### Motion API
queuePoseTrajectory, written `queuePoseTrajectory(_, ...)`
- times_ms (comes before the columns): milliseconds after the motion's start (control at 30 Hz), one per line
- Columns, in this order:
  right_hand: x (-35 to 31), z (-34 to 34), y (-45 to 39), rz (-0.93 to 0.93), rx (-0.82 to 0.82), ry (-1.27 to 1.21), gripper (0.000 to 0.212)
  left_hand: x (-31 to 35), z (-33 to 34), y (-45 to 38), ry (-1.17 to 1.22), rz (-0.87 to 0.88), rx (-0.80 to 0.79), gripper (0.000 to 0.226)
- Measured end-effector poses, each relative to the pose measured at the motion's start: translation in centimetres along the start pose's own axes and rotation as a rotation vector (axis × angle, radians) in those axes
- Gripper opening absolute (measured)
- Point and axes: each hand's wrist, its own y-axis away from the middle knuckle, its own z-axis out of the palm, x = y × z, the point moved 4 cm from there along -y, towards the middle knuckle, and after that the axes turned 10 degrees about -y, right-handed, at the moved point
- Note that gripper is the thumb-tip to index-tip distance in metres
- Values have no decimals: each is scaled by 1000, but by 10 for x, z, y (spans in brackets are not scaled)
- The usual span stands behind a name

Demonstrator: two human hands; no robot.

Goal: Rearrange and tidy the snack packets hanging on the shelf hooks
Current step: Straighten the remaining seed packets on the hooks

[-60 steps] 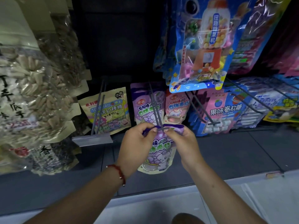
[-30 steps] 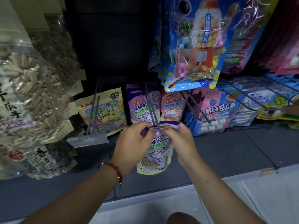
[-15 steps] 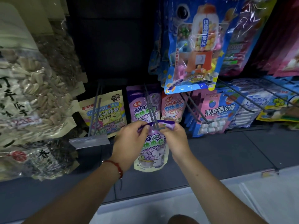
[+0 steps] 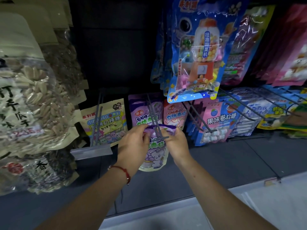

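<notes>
Hands: two. The left hand (image 4: 132, 143) pinches the top left corner of a purple packet (image 4: 155, 153); the right hand (image 4: 177, 143) pinches its top right corner. So both are gripping the same bag.
Packet spot: right at the tip of the middle hook (image 4: 157, 125), its top edge bunched around the wire prongs just behind the crossbar, with the rest dangling below the hands. Can't tell if the hole is actually on the prong.
Hooks: at least three on this lower row. One on the left has a price strip (image 4: 91, 151) at its end, then the middle one, then one to the right.
Hanging behind: one yellow candy packet (image 4: 106, 123) on the left hook, one more purple packet (image 4: 144, 112) further back on the middle hook, and a pink packet (image 4: 172, 117) just beside that.
Right side: blue and pink roll candy pack (image 4: 217, 123).
Above: one big blue gumball machine pack (image 4: 201, 52).
Left edge: big bags of sunflower seeds (image 4: 33, 97), several stacked up, hard to count.
Wrist: one red string bracelet (image 4: 123, 171) on the left arm.
</notes>
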Motion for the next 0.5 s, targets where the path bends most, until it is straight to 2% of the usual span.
queuePoseTrajectory(67, -1, -2, 2, 0, -1, 21, 35, -3, 5, 3, -36, 78, -1, 42)
queuePoseTrajectory(167, -9, -7, 8, -22, -5, 118, 35, -5, 11, 9, -234, 168, -20, 72)
queuePoseTrajectory(267, -19, -15, 19, -105, -85, 279, 52, -2, 7, 21, -402, 217, -22, 96)
queuePoseTrajectory(400, -47, -34, 59, -212, -181, 508, 69, 8, -8, 58, -407, 254, -169, 104)
queuePoseTrajectory(500, -81, -52, 109, -113, -265, 708, 78, 30, -54, 81, -378, 321, -323, 98)
